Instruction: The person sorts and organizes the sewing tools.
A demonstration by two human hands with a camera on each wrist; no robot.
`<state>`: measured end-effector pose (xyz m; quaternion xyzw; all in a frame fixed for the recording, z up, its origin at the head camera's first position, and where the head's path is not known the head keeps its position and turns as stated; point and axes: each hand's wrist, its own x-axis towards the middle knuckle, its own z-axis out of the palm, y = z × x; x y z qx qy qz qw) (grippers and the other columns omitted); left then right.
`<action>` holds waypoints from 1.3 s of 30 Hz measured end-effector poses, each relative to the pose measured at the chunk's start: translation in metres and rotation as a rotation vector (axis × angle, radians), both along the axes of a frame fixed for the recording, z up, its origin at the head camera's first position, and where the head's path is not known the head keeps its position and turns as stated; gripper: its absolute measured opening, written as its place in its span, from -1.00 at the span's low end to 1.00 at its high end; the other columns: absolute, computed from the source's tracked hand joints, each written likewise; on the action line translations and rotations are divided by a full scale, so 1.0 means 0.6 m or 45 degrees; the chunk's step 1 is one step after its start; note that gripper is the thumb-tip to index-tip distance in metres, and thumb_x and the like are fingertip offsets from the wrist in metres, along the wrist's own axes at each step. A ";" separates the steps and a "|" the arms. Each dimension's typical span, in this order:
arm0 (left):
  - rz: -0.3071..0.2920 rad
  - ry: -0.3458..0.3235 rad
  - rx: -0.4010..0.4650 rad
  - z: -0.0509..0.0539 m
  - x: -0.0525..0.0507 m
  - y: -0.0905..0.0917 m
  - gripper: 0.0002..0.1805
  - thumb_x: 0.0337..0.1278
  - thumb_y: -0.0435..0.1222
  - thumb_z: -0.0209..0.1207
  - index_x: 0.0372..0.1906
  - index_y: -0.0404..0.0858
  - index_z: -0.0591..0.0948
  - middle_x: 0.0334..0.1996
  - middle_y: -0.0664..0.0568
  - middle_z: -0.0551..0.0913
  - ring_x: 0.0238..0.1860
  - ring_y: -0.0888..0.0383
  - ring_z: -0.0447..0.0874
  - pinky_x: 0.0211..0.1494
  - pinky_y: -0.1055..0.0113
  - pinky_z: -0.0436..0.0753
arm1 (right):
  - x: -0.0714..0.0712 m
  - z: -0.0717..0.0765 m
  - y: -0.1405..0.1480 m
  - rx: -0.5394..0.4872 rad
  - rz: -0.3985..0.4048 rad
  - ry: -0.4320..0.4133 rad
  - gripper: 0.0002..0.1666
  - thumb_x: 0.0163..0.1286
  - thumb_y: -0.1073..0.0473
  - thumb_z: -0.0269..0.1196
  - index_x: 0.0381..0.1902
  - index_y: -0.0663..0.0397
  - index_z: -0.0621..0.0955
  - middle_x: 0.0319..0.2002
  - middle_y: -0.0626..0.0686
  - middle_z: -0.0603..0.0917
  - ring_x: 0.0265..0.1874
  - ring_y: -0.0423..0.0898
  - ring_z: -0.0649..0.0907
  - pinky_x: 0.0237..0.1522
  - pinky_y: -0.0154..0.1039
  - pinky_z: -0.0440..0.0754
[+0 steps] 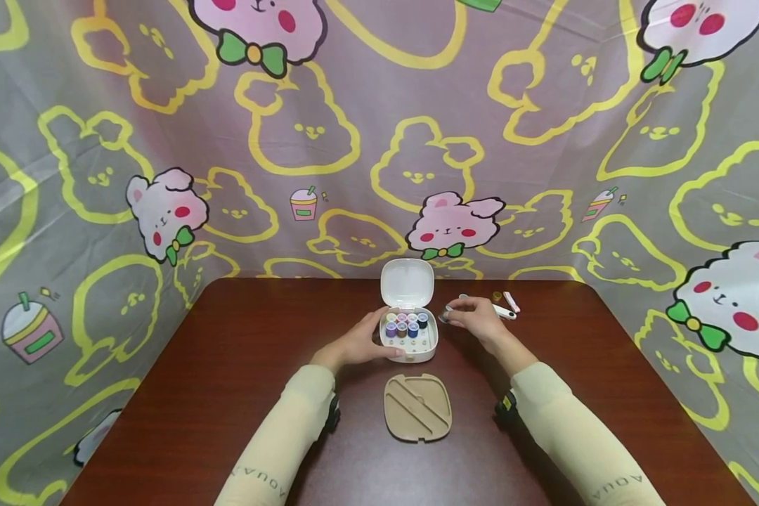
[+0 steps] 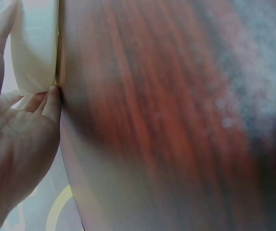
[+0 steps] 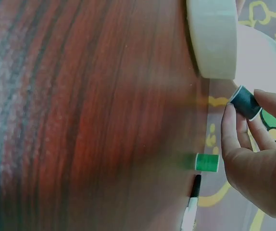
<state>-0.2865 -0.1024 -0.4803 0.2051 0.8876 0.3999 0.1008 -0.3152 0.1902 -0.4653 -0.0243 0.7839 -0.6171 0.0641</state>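
A white sewing box (image 1: 411,357) stands on the table with its lid (image 1: 407,282) raised. Several thread spools (image 1: 402,329) sit upright in it, over rows of small pegs. My left hand (image 1: 359,342) holds the box by its left side, thumb at the front corner and fingers towards the back; the left wrist view shows fingertips against the box's wall (image 2: 37,48). Between the thumb and fingers of my right hand (image 1: 481,323) is a dark thread spool (image 3: 245,103), pinched just right of the box. A green thread spool (image 3: 207,162) lies on the table near this hand.
A tan tray insert (image 1: 417,407) with diagonal ridges lies in front of the box. Behind my right hand are a white tool with a black end (image 1: 504,312), a brownish-yellow spool (image 1: 496,296) and a pale pink-and-white strip (image 1: 511,302). A patterned curtain (image 1: 348,140) surrounds the table.
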 end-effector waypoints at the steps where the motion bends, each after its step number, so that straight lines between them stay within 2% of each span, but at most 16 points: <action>1: 0.001 -0.001 0.000 0.000 0.000 0.000 0.16 -0.01 0.05 0.53 0.62 -0.10 0.13 0.44 -0.16 0.29 0.44 -0.07 0.27 0.53 -0.04 0.22 | 0.001 0.002 0.000 0.004 0.009 0.007 -0.63 0.43 0.34 0.29 0.11 0.50 0.59 0.11 0.37 0.60 -0.21 -0.18 0.74 0.09 -0.13 0.69; 6: 0.008 0.000 0.014 0.001 0.001 -0.001 0.15 -0.02 0.05 0.54 0.62 -0.09 0.14 0.44 -0.17 0.29 0.44 -0.07 0.27 0.53 -0.05 0.23 | 0.006 0.010 -0.002 0.015 0.037 0.056 -0.66 0.39 0.34 0.34 0.06 0.45 0.64 0.02 0.28 0.64 -0.21 -0.14 0.74 0.10 -0.06 0.69; 11: 0.004 -0.006 0.015 0.000 0.000 -0.002 0.16 -0.02 0.05 0.54 0.62 -0.09 0.13 0.44 -0.16 0.29 0.44 -0.07 0.27 0.53 -0.06 0.23 | 0.012 0.015 -0.004 0.131 0.045 0.123 -0.70 0.34 0.27 0.40 -0.01 0.31 0.70 -0.10 0.17 0.72 -0.19 -0.08 0.69 0.07 0.00 0.66; 15: 0.005 -0.018 0.005 0.000 0.000 -0.002 0.17 -0.02 0.07 0.53 0.62 -0.08 0.12 0.44 -0.14 0.29 0.44 -0.05 0.27 0.53 -0.05 0.23 | 0.017 0.021 -0.009 0.219 0.055 0.185 -0.71 0.32 0.26 0.42 -0.03 0.26 0.72 -0.14 0.15 0.75 -0.17 -0.02 0.64 -0.03 -0.08 0.63; 22: 0.004 -0.015 0.003 -0.001 -0.001 -0.001 0.17 -0.01 0.07 0.52 0.63 -0.08 0.11 0.44 -0.14 0.29 0.44 -0.05 0.27 0.53 -0.05 0.24 | 0.019 0.028 -0.025 0.283 0.097 0.305 -0.67 0.30 0.31 0.42 -0.01 0.37 0.69 -0.18 0.17 0.75 -0.18 0.01 0.68 -0.13 -0.25 0.61; 27: 0.007 -0.027 0.005 -0.002 -0.002 -0.001 0.17 -0.01 0.08 0.52 0.63 -0.08 0.11 0.45 -0.14 0.28 0.44 -0.06 0.27 0.53 -0.05 0.24 | 0.021 0.032 -0.034 0.320 0.119 0.328 -0.65 0.28 0.34 0.42 0.00 0.39 0.68 -0.20 0.17 0.76 -0.18 0.05 0.71 -0.14 -0.21 0.63; 32: 0.012 -0.055 -0.004 -0.005 -0.003 -0.002 0.17 0.00 0.09 0.51 0.64 -0.04 0.09 0.46 -0.10 0.26 0.44 -0.02 0.26 0.53 -0.04 0.23 | 0.023 0.033 -0.040 0.391 0.142 0.329 -0.67 0.28 0.32 0.43 -0.01 0.32 0.70 -0.16 0.17 0.76 -0.15 0.06 0.71 -0.11 -0.14 0.66; 39: 0.005 -0.045 -0.008 -0.006 -0.002 -0.002 0.19 -0.01 0.11 0.51 0.64 -0.05 0.08 0.48 -0.11 0.24 0.46 -0.04 0.24 0.55 -0.04 0.20 | 0.018 0.027 -0.047 0.513 0.182 0.445 -0.74 0.26 0.33 0.43 -0.08 0.25 0.74 -0.17 0.14 0.78 -0.17 0.04 0.74 -0.11 -0.05 0.71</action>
